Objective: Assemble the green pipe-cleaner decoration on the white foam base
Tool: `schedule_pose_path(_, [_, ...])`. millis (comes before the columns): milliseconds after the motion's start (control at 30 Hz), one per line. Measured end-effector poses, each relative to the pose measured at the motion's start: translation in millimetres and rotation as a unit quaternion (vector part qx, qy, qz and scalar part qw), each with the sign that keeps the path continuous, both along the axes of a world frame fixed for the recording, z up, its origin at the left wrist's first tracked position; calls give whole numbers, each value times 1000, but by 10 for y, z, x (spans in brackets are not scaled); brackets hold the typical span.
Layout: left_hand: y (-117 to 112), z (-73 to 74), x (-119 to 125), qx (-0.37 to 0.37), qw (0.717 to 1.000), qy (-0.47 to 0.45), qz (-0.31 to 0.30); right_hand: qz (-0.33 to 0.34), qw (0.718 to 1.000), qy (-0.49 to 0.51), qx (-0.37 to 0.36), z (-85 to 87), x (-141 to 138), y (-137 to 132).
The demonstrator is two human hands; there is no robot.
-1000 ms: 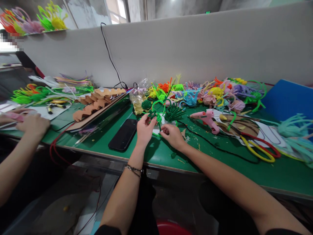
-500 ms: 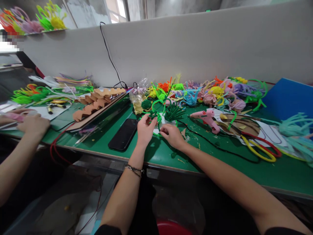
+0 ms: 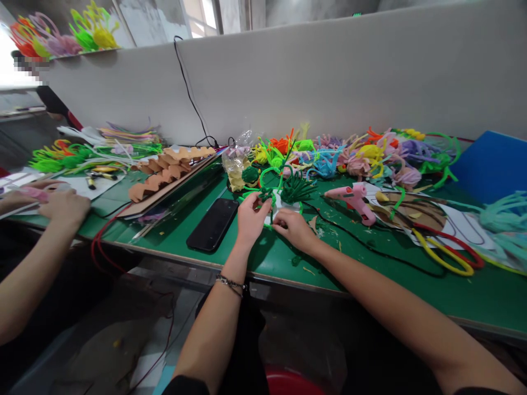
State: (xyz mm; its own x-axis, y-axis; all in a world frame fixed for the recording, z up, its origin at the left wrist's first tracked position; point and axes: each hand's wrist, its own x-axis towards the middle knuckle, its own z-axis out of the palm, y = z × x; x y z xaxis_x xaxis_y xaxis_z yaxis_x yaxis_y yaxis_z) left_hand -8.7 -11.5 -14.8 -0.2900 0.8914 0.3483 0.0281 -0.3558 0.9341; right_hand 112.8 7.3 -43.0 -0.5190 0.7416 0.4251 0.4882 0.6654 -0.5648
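My left hand [image 3: 251, 216] pinches a cluster of twisted dark green pipe cleaner [image 3: 267, 193] between thumb and fingers. Just to its right, my right hand [image 3: 295, 226] is closed, fingertips pressed on a green pipe cleaner stem near the lower edge of the same piece. That piece includes a bright green pipe cleaner loop [image 3: 270, 171] rising behind the hands. A bushy dark green pipe cleaner tuft [image 3: 297, 188] sits behind my right hand, over a white patch. The fingers hide exactly where the stems meet.
A black phone [image 3: 212, 225] lies left of my hands. Rightward are a pink glue gun [image 3: 354, 202] and red-and-yellow-handled scissors [image 3: 447, 249]. Colourful pipe cleaner bundles [image 3: 329, 159] line the back. Wavy brown cardboard [image 3: 164, 174] stands left; beyond it, a co-worker's hand [image 3: 66, 206] works with something pink.
The whole view has shifted slightly, so everything appears a little further right. Both hands keep nearly the same hold on the green piece, with only small finger movement.
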Motion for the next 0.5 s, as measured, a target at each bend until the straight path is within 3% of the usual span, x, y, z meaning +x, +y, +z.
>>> schedule_pose_path(500, [17, -23, -7, 10, 1000, -4, -23, -41, 997, 50, -52, 51, 1, -4])
